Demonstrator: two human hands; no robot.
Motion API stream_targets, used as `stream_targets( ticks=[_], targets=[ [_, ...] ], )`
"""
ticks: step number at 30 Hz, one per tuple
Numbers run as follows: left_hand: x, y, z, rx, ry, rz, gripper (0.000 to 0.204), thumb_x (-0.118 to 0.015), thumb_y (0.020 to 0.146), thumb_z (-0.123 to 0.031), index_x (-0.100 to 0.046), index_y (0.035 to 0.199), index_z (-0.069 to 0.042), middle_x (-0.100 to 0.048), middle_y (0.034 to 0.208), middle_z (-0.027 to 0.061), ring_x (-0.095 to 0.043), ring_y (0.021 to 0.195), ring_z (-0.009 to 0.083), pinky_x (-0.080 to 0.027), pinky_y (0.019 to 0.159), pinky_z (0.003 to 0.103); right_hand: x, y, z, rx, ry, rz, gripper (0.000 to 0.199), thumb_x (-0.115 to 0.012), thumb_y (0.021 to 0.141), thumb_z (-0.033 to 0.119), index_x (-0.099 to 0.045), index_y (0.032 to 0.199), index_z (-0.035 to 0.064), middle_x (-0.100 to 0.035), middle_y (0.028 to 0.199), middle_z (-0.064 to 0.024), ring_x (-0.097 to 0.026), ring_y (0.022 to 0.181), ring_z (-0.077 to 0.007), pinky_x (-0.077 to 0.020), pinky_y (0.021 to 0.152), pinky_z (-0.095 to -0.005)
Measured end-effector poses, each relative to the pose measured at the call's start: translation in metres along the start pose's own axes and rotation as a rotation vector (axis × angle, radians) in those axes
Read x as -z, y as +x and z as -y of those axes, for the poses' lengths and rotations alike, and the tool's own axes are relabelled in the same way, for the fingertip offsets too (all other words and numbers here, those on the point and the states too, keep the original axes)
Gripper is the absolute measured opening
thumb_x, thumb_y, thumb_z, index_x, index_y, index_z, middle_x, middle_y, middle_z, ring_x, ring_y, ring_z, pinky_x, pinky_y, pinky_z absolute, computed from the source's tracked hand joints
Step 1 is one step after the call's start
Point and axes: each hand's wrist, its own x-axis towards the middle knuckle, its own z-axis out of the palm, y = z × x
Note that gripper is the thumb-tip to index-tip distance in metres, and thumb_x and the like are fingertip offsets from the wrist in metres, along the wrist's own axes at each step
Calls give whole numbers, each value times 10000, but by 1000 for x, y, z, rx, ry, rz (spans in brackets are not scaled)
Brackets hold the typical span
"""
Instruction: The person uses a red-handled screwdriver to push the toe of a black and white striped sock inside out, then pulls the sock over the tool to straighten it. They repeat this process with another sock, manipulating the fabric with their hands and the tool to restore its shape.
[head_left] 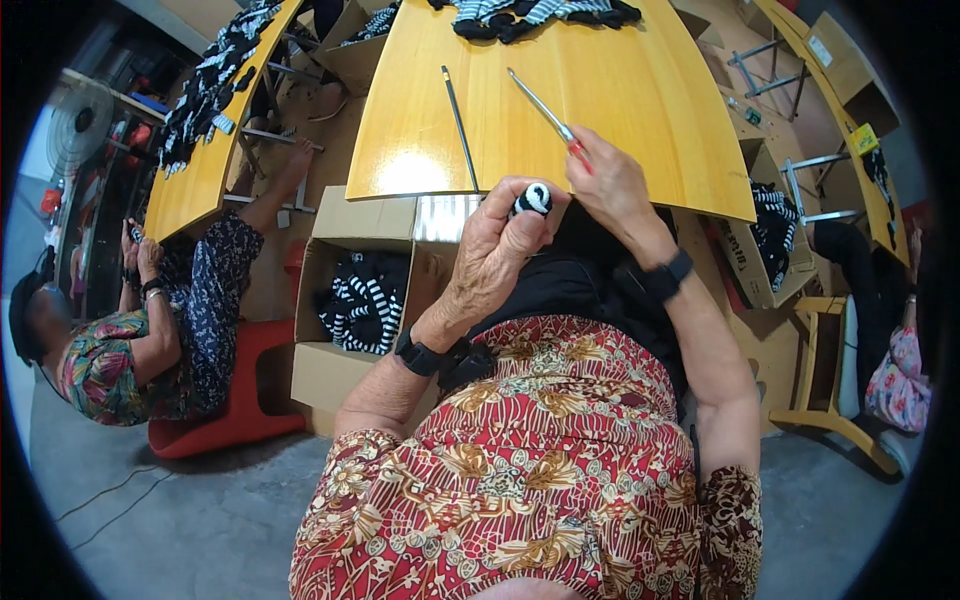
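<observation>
My left hand [508, 225] is closed around a rolled black-and-white striped knit piece [537, 197], whose end shows between thumb and fingers. To its right, my right hand [615, 185] grips the red handle of a slim tool like a screwdriver [550, 113]. The tool's long metal shaft points away over the yellow table [640, 110]. Both hands are at the table's near edge, apart from each other. A thin dark rod [460, 125] lies on the tabletop beyond my left hand.
Striped knit pieces [520, 15] are heaped at the table's far edge. Left of my lap, an open carton [335, 375] holds more; another carton [750, 250] stands at right. People sit at both sides, the left one on a red chair [240, 400].
</observation>
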Motion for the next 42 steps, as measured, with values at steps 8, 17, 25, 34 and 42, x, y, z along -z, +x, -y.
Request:
stream_targets(
  ticks=[8, 17, 25, 34, 42],
  targets=[
    [15, 6, -3, 67, -280, 130, 471, -484, 943, -499, -535, 1050, -43, -473, 689, -12, -354, 558, 44, -288, 501, 186, 149, -90, 46, 127, 213, 79, 431, -645, 765, 2, -603, 1194, 8, -617, 874, -92, -590, 753, -175, -471, 691, -269],
    [15, 12, 0, 127, -503, 49, 364, -485, 967, -411, -533, 1045, -58, -552, 809, 42, -372, 533, 56, -298, 482, 184, 208, -122, 53, 211, 146, 136, 418, -693, 719, -20, -662, 1134, 18, -645, 896, -105, -612, 727, -178, -478, 622, -267],
    [20, 14, -1, 135, -473, 150, 346, -518, 957, -393, -565, 1024, -57, -589, 806, 54, -404, 551, 58, -310, 478, 179, 210, -124, 58, 222, 52, 135, 424, -690, 713, -43, -663, 1131, 27, -642, 877, -97, -627, 729, -190, -477, 603, -275],
    [17, 16, 0, 202, -392, 24, 366, -515, 969, -392, -565, 982, -30, -610, 807, 70, -467, 587, 70, -328, 473, 164, 214, -121, 57, 205, 19, 166, 429, -683, 712, -45, -655, 1136, 17, -628, 856, -96, -615, 703, -189, -470, 603, -278],
    [18, 16, -2, 269, -374, 52, 387, -455, 998, -396, -564, 952, -28, -531, 685, 19, -454, 559, 52, -317, 454, 163, 209, -121, 60, 176, 48, 208, 422, -670, 718, -42, -656, 1136, 14, -620, 837, -96, -601, 686, -180, -463, 599, -277]
  ],
)
